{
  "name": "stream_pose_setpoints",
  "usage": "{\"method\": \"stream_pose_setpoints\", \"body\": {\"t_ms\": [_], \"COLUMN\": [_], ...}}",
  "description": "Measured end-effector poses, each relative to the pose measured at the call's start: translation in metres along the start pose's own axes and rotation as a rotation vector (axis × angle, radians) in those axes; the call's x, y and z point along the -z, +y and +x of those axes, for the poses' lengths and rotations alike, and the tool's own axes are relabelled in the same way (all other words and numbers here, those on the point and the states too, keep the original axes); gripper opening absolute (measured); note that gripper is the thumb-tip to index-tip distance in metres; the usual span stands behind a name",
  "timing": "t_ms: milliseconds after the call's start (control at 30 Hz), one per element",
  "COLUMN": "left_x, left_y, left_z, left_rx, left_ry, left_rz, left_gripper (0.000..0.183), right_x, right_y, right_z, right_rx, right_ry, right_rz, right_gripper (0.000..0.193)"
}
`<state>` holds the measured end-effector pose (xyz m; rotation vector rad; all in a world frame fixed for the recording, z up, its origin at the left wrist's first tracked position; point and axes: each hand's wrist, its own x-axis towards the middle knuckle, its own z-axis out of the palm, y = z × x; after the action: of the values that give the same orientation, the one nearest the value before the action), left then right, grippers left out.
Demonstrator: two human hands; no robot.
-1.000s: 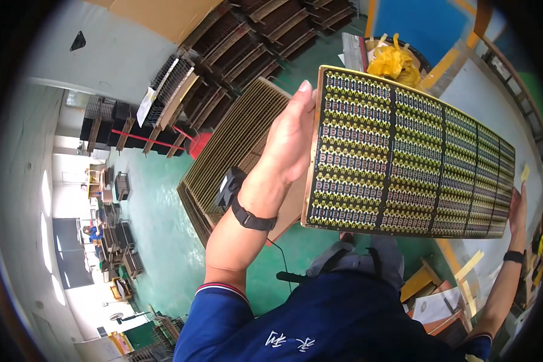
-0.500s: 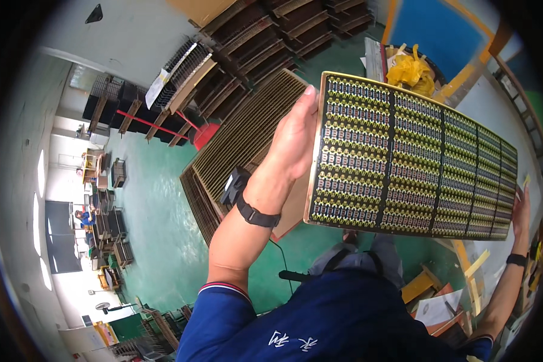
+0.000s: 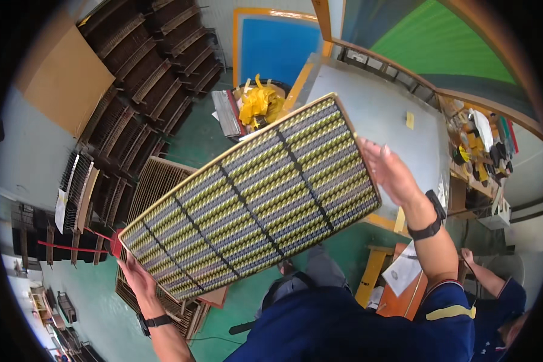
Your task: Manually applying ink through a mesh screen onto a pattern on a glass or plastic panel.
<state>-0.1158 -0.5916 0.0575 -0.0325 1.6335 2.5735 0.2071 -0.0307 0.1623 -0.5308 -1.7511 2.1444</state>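
Note:
A long printed circuit panel (image 3: 253, 199), patterned with yellow-green and grey rows and split by dark bands, spans the space before me. It lies slanted, its right end farther away than its left. My left hand (image 3: 140, 279) grips the near left end, the fingers partly hidden along the edge. At the opposite short edge, my right hand (image 3: 389, 172) presses against the side with its fingers fairly straight. The panel hangs between both palms, above the floor.
A light-topped table (image 3: 368, 102) stands ahead right, with a bin of yellow tape scraps (image 3: 259, 105) beside it. Dark slotted racks (image 3: 133, 72) line the left, and a ribbed rack (image 3: 154, 187) sits behind the panel. Another person (image 3: 495, 295) is at lower right.
My view and body have turned right, toward the table. The panel has swung so its right end is now farther away. Both hands still hold it, and another person has come into view.

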Motion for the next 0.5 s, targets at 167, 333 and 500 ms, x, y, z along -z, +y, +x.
{"method": "stream_pose_setpoints", "body": {"t_ms": [167,333,500], "left_x": [0.041,0.084,0.080], "left_y": [-0.003,-0.007,-0.005], "left_z": [-0.028,-0.047,-0.073], "left_rx": [0.032,0.031,0.125], "left_ry": [0.088,0.078,0.056], "left_rz": [-0.031,-0.061,-0.139], "left_gripper": [0.067,0.068,0.065], "right_x": [-0.035,-0.051,-0.059], "right_y": [-0.012,-0.015,-0.018], "right_z": [-0.012,-0.006,0.012], "right_rx": [0.008,-0.045,-0.107], "right_ry": [-0.186,-0.258,-0.325], "right_rz": [0.058,0.111,0.110], "right_gripper": [0.077,0.079,0.080]}}
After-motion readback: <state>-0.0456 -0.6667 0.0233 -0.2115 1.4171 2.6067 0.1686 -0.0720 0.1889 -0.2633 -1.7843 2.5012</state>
